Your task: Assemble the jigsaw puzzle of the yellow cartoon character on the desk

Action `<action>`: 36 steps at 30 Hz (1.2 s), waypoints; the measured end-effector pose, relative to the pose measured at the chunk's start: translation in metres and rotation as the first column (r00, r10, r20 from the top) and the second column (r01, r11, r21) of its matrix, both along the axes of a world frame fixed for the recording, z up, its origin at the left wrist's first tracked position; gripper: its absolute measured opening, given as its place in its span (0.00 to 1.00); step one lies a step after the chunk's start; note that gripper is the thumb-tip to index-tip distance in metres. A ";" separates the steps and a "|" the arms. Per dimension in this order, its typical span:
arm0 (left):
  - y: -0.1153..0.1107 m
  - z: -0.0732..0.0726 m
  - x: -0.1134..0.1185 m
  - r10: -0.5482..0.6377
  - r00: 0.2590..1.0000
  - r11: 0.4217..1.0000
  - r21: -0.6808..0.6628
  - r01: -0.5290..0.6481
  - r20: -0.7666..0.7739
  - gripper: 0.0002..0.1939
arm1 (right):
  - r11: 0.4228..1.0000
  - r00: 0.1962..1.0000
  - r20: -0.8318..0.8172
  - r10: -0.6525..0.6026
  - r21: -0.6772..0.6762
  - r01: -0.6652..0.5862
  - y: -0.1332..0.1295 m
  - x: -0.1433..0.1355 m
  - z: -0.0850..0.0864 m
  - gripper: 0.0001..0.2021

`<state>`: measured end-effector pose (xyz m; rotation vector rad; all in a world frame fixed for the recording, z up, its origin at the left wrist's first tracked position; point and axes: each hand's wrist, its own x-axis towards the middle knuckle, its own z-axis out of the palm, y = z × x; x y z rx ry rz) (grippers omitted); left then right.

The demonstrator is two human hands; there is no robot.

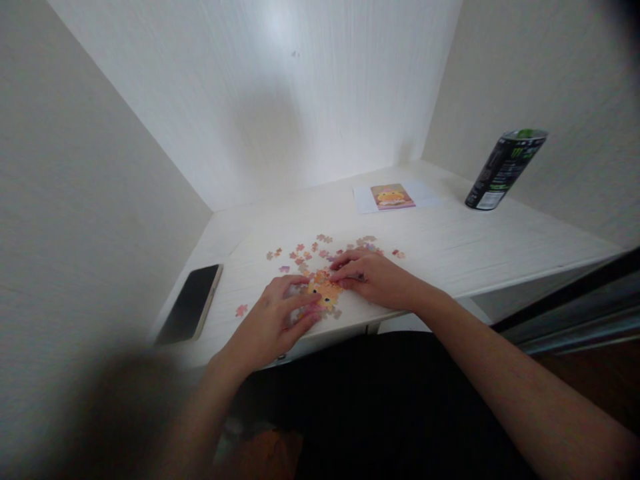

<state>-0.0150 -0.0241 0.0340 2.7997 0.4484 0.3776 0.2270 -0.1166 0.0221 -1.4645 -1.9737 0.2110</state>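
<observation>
A partly joined jigsaw puzzle (pixel 327 292) with an orange-yellow figure and dark eyes lies near the table's front edge. My left hand (pixel 273 320) rests along its left side, fingers spread and fingertips touching the joined pieces. At the puzzle's upper right, my right hand (pixel 377 277) has its fingers and thumb brought together on a small puzzle piece, mostly hidden by the fingertips. Many loose puzzle pieces (pixel 300 255) in pink, orange and grey-brown are scattered behind the hands, some partly covered by my right hand. One pink piece (pixel 241 311) lies apart, left of my left hand.
A dark-screened phone (pixel 193 303) lies at the table's left. Toward the back, a picture card (pixel 393 197) with a similar orange figure sits on white paper (pixel 365 201). A black drink can (pixel 505 170) stands at the right. Walls enclose the white table (pixel 310 207).
</observation>
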 end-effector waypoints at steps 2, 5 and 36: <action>-0.001 0.001 0.001 -0.001 1.000 1.000 -0.001 0.001 -0.006 0.16 | 1.000 1.000 0.003 -0.010 -0.003 0.010 0.000 0.000 -0.001 0.11; -0.001 0.003 0.001 -0.001 1.000 1.000 -0.008 0.001 -0.010 0.16 | 1.000 0.999 0.033 -0.015 0.005 0.014 -0.001 -0.001 -0.001 0.12; -0.002 -0.001 0.000 0.034 0.999 0.999 -0.033 -0.034 0.007 0.16 | 0.991 0.931 0.349 -0.106 -0.039 0.127 -0.034 -0.018 0.011 0.19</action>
